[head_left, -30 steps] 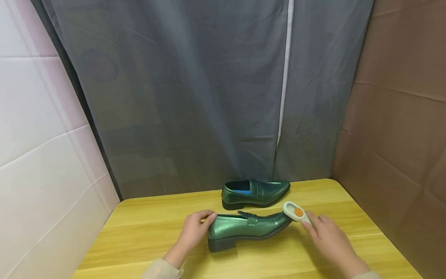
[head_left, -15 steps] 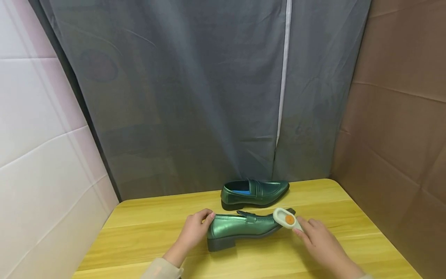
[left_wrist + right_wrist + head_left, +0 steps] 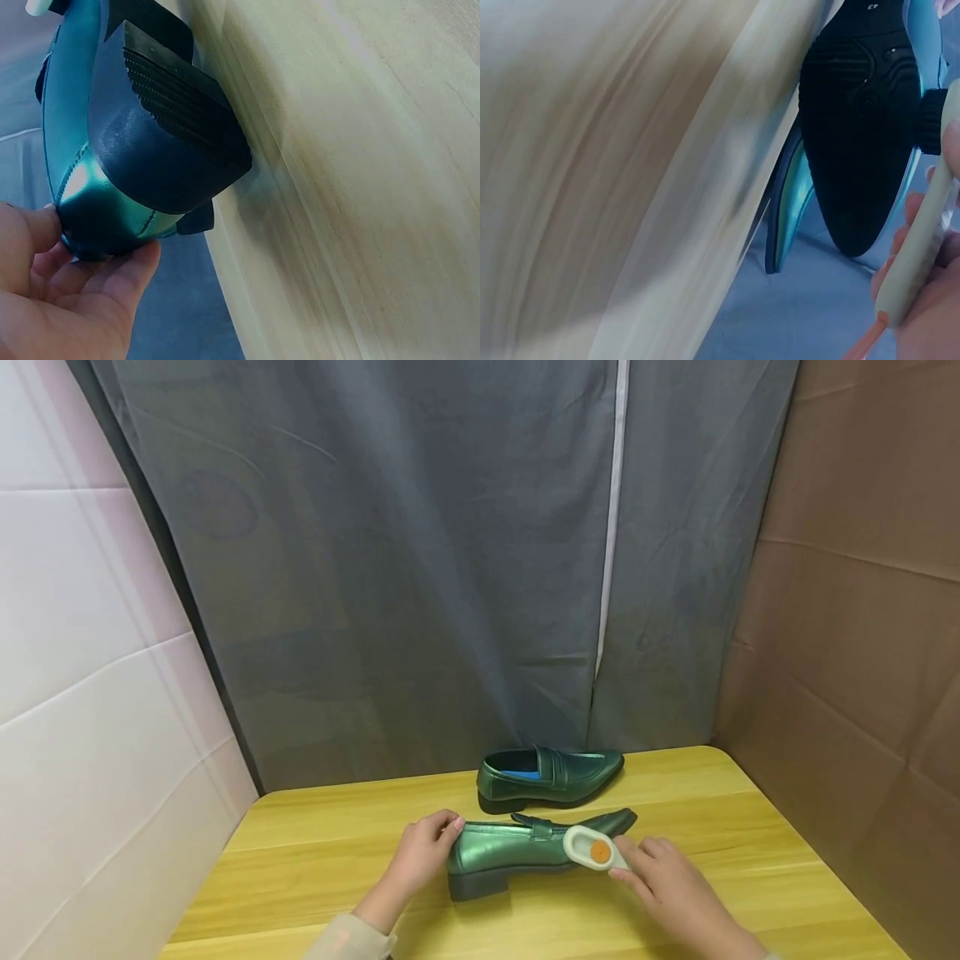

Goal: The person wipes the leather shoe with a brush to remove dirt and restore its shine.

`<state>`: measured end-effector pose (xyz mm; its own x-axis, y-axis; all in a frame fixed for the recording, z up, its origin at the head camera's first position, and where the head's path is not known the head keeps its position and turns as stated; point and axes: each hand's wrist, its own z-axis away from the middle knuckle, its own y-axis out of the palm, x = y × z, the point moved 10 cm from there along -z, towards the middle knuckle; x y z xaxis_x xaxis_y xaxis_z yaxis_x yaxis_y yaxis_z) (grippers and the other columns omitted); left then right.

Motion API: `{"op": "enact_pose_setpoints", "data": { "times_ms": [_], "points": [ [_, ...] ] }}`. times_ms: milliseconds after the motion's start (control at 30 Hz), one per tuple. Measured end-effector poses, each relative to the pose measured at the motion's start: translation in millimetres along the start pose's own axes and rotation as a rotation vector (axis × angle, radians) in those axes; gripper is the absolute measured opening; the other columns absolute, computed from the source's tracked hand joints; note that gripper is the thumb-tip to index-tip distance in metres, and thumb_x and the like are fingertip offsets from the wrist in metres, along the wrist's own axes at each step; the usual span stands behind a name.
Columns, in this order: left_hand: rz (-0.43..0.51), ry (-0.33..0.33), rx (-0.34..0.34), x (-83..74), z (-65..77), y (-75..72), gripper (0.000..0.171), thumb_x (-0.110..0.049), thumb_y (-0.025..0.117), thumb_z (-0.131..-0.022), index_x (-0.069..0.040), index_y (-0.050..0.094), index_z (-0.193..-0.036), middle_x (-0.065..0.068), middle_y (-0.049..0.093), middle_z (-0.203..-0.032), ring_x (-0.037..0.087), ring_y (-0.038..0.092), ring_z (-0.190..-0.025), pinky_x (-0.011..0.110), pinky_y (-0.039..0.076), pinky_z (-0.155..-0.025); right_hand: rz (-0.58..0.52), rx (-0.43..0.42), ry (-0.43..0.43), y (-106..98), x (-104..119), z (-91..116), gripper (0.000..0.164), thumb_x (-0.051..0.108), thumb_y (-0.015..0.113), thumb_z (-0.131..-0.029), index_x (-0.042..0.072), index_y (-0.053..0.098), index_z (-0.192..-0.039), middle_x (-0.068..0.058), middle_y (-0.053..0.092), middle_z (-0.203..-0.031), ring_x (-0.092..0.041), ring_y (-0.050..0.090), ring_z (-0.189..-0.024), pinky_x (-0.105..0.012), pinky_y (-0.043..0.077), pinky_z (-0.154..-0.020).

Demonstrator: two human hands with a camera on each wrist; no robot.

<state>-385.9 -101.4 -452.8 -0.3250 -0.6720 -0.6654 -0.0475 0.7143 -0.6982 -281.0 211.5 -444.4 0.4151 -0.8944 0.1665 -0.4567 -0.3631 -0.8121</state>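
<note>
A shiny green loafer is held by its heel in my left hand, its toe pointing right. In the left wrist view the thumb and fingers pinch the back of the shoe, beside the dark heel block. My right hand grips a pale brush with an orange round spot. Dark bristles show in the right wrist view, against the shoe's side near the black sole. From the head view, the brush covers part of the forefoot.
Behind the held shoe, a matching green loafer with a blue insole stands on the wooden table. A grey curtain hangs at the back. White cloth lines the left, brown cloth the right.
My right hand has moved the brush leftward along the shoe, from the toe tip toward the middle of the forefoot. The left hand and the shoe have stayed nearly in place.
</note>
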Motion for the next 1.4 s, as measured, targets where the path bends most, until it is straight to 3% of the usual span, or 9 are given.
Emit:
{"op": "enact_pose_setpoints", "data": {
  "times_ms": [167, 333, 467, 667, 900, 1200, 1400],
  "points": [
    [0.009, -0.006, -0.001, 0.9, 0.5, -0.4, 0.023, -0.03, 0.059, -0.103, -0.012, 0.073, -0.101, 0.001, 0.071, -0.09, 0.013, 0.054, -0.076, 0.027, 0.047, -0.067, 0.034, -0.114, -0.141, -4.6, 17.7, -1.2, 0.04, 0.041, 0.076, -0.086, 0.019, 0.074, -0.119, 0.015, 0.049, -0.082, -0.003, 0.044, -0.078, -0.021, 0.042, -0.061],
    [0.018, -0.008, 0.0, 1.4, 1.1, -0.5, 0.025, -0.032, 0.058, -0.104, -0.011, 0.073, -0.103, 0.002, 0.072, -0.092, 0.013, 0.055, -0.077, 0.028, 0.048, -0.067, 0.083, -0.172, -0.241, -5.9, 36.2, -5.0, 0.042, 0.043, 0.081, -0.079, 0.023, 0.075, -0.116, 0.012, 0.05, -0.081, -0.006, 0.044, -0.075, -0.022, 0.04, -0.061],
    [0.024, -0.013, 0.002, 2.4, 1.7, 0.0, 0.026, -0.032, 0.058, -0.104, -0.01, 0.073, -0.104, 0.003, 0.073, -0.095, 0.014, 0.056, -0.078, 0.03, 0.049, -0.069, 0.092, -0.173, -0.263, -4.9, 45.4, -8.1, 0.045, 0.039, 0.086, -0.073, 0.025, 0.075, -0.114, 0.012, 0.052, -0.081, -0.006, 0.044, -0.074, -0.021, 0.039, -0.06],
    [0.022, -0.011, -0.007, 3.7, 2.4, -0.6, 0.025, -0.032, 0.059, -0.103, -0.011, 0.073, -0.104, 0.003, 0.074, -0.096, 0.014, 0.057, -0.079, 0.031, 0.05, -0.07, 0.127, -0.179, -0.298, -0.7, 57.1, -11.5, 0.044, 0.042, 0.084, -0.074, 0.025, 0.075, -0.114, 0.011, 0.045, -0.076, -0.005, 0.035, -0.07, -0.019, 0.031, -0.06],
    [0.011, -0.003, -0.014, 1.2, 1.8, -0.8, 0.025, -0.031, 0.059, -0.103, -0.011, 0.074, -0.102, 0.002, 0.074, -0.094, 0.013, 0.057, -0.079, 0.029, 0.049, -0.069, 0.18, -0.16, -0.357, 12.5, 79.3, -18.3, 0.038, 0.048, 0.074, -0.084, 0.026, 0.072, -0.115, 0.009, 0.049, -0.077, -0.008, 0.036, -0.07, -0.021, 0.034, -0.06],
    [0.023, -0.01, -0.01, 2.5, 0.9, 1.1, 0.023, -0.026, 0.058, -0.104, -0.009, 0.074, -0.105, 0.004, 0.075, -0.098, 0.014, 0.059, -0.082, 0.029, 0.051, -0.071, 0.161, -0.135, -0.382, 31.1, 112.4, -32.2, 0.038, 0.047, 0.077, -0.083, 0.026, 0.073, -0.114, 0.009, 0.049, -0.076, -0.01, 0.041, -0.072, -0.028, 0.046, -0.07],
    [0.021, -0.007, -0.005, 2.7, 1.5, 1.4, 0.023, -0.028, 0.059, -0.103, -0.011, 0.074, -0.103, 0.002, 0.074, -0.096, 0.013, 0.059, -0.081, 0.029, 0.051, -0.071, 0.147, -0.131, -0.39, 39.3, 129.2, -41.2, 0.038, 0.048, 0.077, -0.082, 0.027, 0.073, -0.114, 0.009, 0.053, -0.078, -0.01, 0.043, -0.072, -0.025, 0.046, -0.065]
  ]
}}
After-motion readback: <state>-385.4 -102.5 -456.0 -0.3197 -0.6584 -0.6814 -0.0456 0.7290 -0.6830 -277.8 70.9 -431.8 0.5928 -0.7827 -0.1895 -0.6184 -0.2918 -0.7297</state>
